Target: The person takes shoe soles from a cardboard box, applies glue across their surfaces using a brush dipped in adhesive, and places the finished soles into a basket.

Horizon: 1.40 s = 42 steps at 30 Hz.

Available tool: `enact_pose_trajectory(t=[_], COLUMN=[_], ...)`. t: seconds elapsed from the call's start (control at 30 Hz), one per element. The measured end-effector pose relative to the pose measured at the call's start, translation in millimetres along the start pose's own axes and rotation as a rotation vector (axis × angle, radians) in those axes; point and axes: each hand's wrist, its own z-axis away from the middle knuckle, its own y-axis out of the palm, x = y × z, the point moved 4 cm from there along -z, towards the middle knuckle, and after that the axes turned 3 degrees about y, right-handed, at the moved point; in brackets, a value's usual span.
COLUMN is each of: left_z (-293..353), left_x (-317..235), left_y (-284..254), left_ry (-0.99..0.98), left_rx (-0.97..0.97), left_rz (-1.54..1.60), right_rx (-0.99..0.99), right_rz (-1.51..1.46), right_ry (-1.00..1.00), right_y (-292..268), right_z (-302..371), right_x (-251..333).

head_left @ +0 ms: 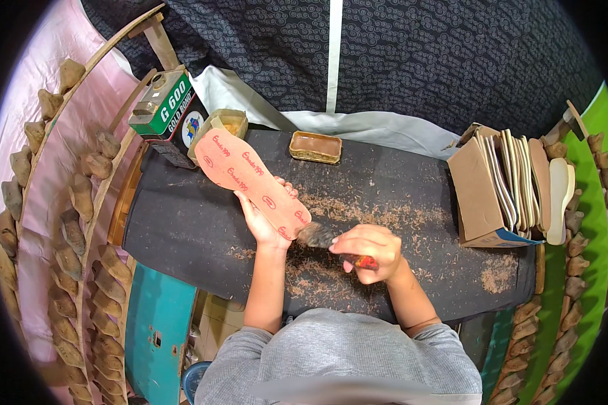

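My left hand [267,226] grips the flat salmon-pink, sole-shaped sheet [250,177] with red print, thumb at its edge, above the black-covered tabletop [175,209]. My right hand [375,251] is closed around the dark-bristled brush [315,236] with red on its handle; the bristles meet the sheet's near end, pressure undeterminable. Recommended, in my judgement: brace the sheet firmly, stroke evenly out past the edge, and avoid the loose brown shavings [378,212]. Count: one sheet, one brush, one rectangular brown-filled tray [315,158], one yellowish open container [242,128], one green-and-black metal can [169,118], one brown cardboard box [476,192]; its tightly packed pale soles [510,179] are several, exact number unclear.
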Motion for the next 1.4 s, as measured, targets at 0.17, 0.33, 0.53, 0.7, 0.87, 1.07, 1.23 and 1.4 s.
enact_pose_trajectory(t=[0.17, 0.33, 0.53, 0.7, 0.87, 1.07, 1.23, 1.4], left_z=[0, 1, 5, 15, 26, 36, 42, 40], left_x=[-2, -3, -4, 0, -2, -10, -19, -24], left_y=[6, 14, 10, 2, -15, -21, -32, -43], left_ry=[0.009, 0.020, 0.003, -0.057, -0.124, -0.154, -0.149, -0.181], left_rx=[-0.022, 0.000, 0.031, 0.048, 0.027, 0.008, -0.062, -0.006], left_rz=[-0.088, -0.111, -0.094, -0.182, -0.273, -0.323, -0.429, -0.374], right_rx=[-0.098, -0.108, -0.224, -0.268, -0.379, -0.288, -0.226, -0.223], right_rz=[0.194, 0.249, 0.257, 0.278, 0.287, 0.275, 0.249, 0.265], right_ry=[0.047, 0.007, 0.075, 0.159, 0.383, 0.392, 0.422, 0.422], right_y=[-13, -10, -15, -16, -18, 1, 14, 14], right_z=[0, 5, 7, 8, -15, -30, -32, -33], right_x=[-3, 6, 5, -20, -88, -178, -205, -200])
